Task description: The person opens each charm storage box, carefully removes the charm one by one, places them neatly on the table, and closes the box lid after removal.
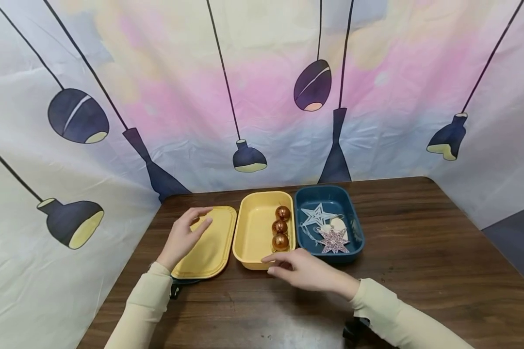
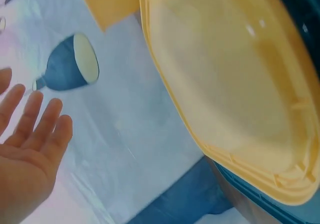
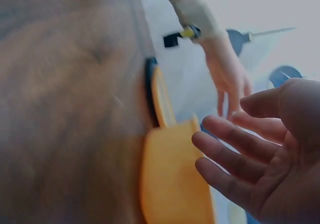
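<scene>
Above the yellow lid (image 1: 211,242), my left hand (image 1: 185,237) hovers with fingers spread and thumb apart; in the left wrist view its palm holds nothing. That lid lies over a dark blue one (image 2: 250,196), which shows only at the edge. My right hand (image 1: 303,269) is at the front right corner of the yellow container (image 1: 255,228), fingers loosely bent and apart in the right wrist view. Whether they touch the rim, I cannot tell. Three shiny copper ball ornaments (image 1: 280,227) sit in a row along that container's right side.
Right beside the yellow container stands a dark blue container (image 1: 357,237). Inside it lie a white star ornament (image 1: 318,214), a glittery pink star-shaped ornament (image 1: 333,241) and a pale cream piece (image 1: 339,225). The brown wooden table (image 1: 419,252) meets a lamp-printed cloth (image 1: 270,97) behind.
</scene>
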{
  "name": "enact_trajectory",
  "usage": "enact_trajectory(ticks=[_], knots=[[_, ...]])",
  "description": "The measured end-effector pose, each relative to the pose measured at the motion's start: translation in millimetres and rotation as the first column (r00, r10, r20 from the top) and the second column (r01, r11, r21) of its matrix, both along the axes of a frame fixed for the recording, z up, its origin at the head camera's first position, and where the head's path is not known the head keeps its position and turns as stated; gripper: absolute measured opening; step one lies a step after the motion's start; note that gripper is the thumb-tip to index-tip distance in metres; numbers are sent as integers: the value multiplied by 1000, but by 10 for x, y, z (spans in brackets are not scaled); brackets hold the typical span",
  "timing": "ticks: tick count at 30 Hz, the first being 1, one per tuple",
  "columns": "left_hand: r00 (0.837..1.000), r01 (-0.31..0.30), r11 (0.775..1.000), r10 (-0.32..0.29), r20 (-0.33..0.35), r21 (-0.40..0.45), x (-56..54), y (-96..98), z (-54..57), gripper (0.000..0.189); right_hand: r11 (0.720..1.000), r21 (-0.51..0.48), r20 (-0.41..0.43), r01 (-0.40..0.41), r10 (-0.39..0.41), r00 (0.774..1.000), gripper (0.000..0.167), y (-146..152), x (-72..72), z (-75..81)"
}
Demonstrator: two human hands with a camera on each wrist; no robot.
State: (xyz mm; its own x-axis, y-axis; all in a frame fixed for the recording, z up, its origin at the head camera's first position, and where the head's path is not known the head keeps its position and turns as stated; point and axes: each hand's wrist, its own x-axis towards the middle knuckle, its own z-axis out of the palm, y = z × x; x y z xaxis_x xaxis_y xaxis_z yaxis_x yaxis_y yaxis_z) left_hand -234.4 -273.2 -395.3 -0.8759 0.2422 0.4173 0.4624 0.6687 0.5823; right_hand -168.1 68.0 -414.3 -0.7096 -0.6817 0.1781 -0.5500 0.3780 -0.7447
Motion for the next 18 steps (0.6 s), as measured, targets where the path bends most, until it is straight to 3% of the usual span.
enact_trajectory(ticks=[6, 10, 18], knots=[[994, 105, 989, -104, 19, -108, 67, 215, -74, 50, 994, -8, -96, 111, -111, 989, 30, 197, -215, 250], [988, 152, 974, -146, 50, -168, 111, 348, -108, 61, 987, -8, -98, 163, -163, 982, 30, 336, -345, 430], [978, 200, 912, -167, 121, -359, 164, 461, -184, 87, 976, -2, -136, 216, -215, 967, 32, 537, -592, 670]])
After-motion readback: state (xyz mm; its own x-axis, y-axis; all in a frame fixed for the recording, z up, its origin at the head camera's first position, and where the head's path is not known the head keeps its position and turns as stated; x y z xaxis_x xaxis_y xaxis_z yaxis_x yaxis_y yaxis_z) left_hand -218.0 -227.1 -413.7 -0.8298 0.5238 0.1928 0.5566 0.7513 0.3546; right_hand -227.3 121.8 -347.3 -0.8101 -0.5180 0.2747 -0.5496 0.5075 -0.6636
